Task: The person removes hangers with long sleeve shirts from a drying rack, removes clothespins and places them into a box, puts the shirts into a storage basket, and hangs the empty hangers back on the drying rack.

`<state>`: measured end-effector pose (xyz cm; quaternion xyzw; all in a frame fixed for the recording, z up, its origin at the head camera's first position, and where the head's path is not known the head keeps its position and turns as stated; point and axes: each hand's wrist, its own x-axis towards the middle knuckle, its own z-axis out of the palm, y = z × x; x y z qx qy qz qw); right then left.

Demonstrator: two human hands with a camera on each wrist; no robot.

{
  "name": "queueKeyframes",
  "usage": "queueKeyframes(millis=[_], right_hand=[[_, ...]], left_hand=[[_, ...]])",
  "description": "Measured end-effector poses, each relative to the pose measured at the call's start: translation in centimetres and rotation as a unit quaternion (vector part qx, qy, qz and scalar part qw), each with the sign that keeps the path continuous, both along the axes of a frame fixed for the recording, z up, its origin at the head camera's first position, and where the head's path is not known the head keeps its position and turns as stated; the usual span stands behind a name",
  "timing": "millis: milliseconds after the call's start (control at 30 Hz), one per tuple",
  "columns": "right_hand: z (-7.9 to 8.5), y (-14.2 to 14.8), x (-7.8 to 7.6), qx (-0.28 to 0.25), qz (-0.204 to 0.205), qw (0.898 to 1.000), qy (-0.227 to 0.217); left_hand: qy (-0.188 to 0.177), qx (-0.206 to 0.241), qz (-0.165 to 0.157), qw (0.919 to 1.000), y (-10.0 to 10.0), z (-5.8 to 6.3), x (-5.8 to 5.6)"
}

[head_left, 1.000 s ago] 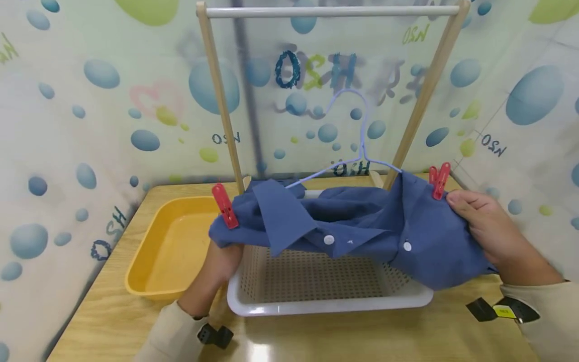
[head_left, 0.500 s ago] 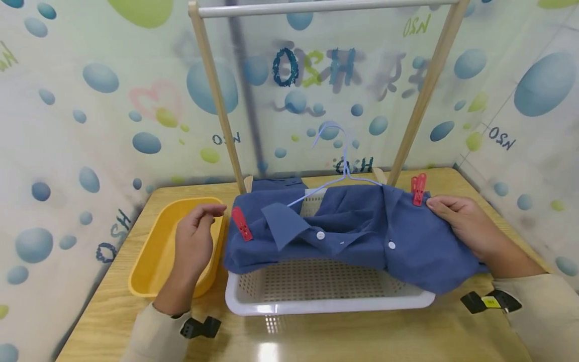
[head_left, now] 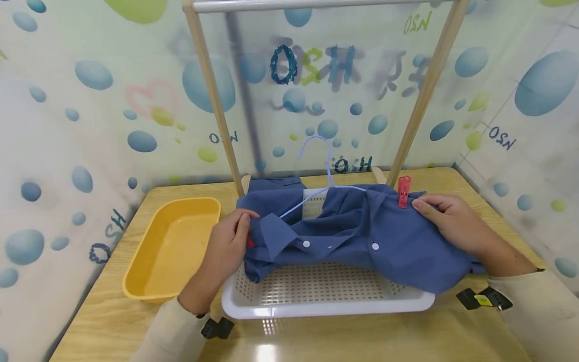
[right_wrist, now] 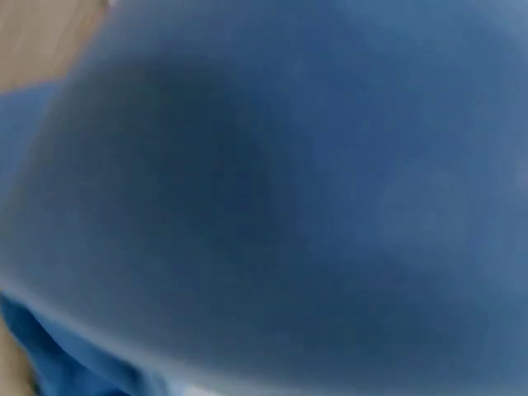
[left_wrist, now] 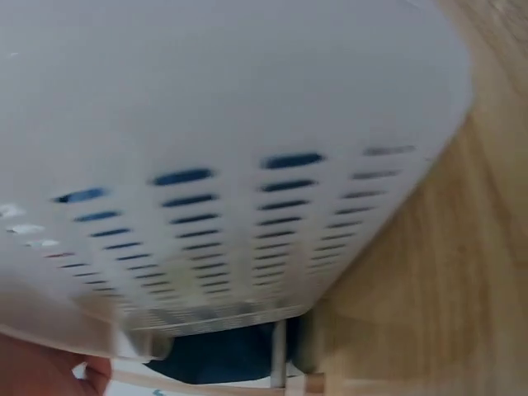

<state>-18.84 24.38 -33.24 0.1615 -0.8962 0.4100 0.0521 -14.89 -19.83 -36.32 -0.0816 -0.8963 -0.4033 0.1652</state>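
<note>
A blue collared shirt [head_left: 407, 236] with white buttons hangs on a pale purple hanger [head_left: 328, 171], draped over a white perforated basket [head_left: 325, 310]. My right hand [head_left: 457, 223] pinches the shirt's right shoulder, just beside a red clothespin [head_left: 404, 192]. Blue cloth [right_wrist: 330, 206] fills most of the right wrist view. At the left shoulder, my left hand [head_left: 228, 244] is loosely bent, its index fingertip at the cloth. A second red clothespin [head_left: 250, 242] is mostly hidden behind this hand. The left wrist view shows the basket's slotted side, with part of the hand [left_wrist: 49, 371] low at left.
A yellow tray [head_left: 174, 251] stands left of the basket on the wooden table [head_left: 344, 339]. Behind the basket rises a rack with wooden posts [head_left: 420, 95] and a white crossbar [head_left: 316, 6]. A patterned wall covering [head_left: 149, 60] surrounds the table.
My left hand let go of the shirt's left side, swung out over the yellow tray, then came back to the shoulder. The shirt and hanger sank and shifted left, my right hand still holding on.
</note>
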Motion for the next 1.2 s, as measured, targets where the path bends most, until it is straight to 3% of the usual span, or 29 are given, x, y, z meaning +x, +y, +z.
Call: queueKeyframes(millis=[133,233,333,567,733,967,1200], right_hand=[[0.9,-1.0,0.0,0.084,-0.010,0.995,0.050],[1.1,-2.1,0.0,0.158,-0.021,0.984,0.081],[0.8,-3.4,-0.2,0.197,-0.024,0.976,0.095],[-1.5,-4.4,-0.8,0.188,-0.053,0.975,0.108],[-2.9,-4.6,-1.0,0.169,-0.074,0.976,0.120],[-3.3,-4.5,-0.9,0.165,-0.091,0.975,0.120],[-3.4,-4.4,-0.6,0.179,-0.106,0.969,0.131]], left_hand=[[0.012,-0.022,-0.010,0.9996,0.1,-0.4,-0.2],[0.015,-0.030,-0.015,0.9993,0.2,-0.5,-0.3],[0.015,-0.038,-0.016,0.9990,0.3,-0.5,-0.3],[0.009,-0.033,-0.016,0.9993,0.4,-0.5,-0.4],[0.020,-0.022,0.007,0.9995,0.2,-0.6,-0.3],[0.042,-0.005,0.044,0.9981,0.3,-0.7,0.0],[0.022,-0.045,0.078,0.9957,0.0,-0.4,-0.1]])
